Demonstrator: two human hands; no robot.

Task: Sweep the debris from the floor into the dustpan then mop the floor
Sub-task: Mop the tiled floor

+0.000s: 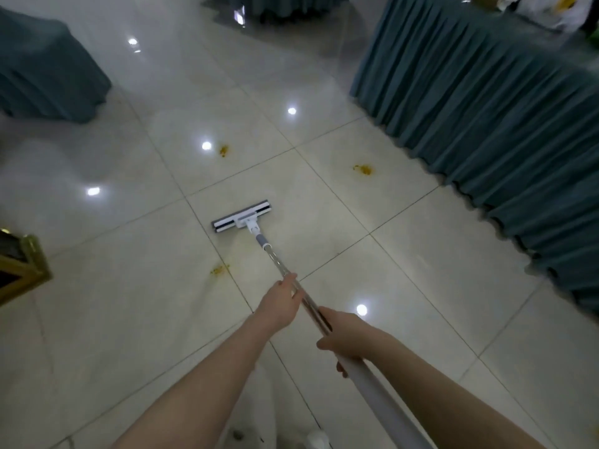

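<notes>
A flat mop with a white and grey head (241,218) rests on the glossy tiled floor (129,303) near the middle of the view. Its metal pole (275,259) runs back toward me. My left hand (281,303) grips the pole further down, and my right hand (345,338) grips it higher up where the white handle begins. Three yellow-orange stains lie on the tiles: one (223,150) beyond the mop head, one (363,169) to the far right, one (219,269) just left of the pole. No dustpan is in view.
A long table with a pleated teal skirt (486,118) lines the right side. Another teal-draped table (48,72) stands at the far left, and a third at the top centre. A gold-framed object (22,267) sits at the left edge. Ceiling lights glare off the tiles.
</notes>
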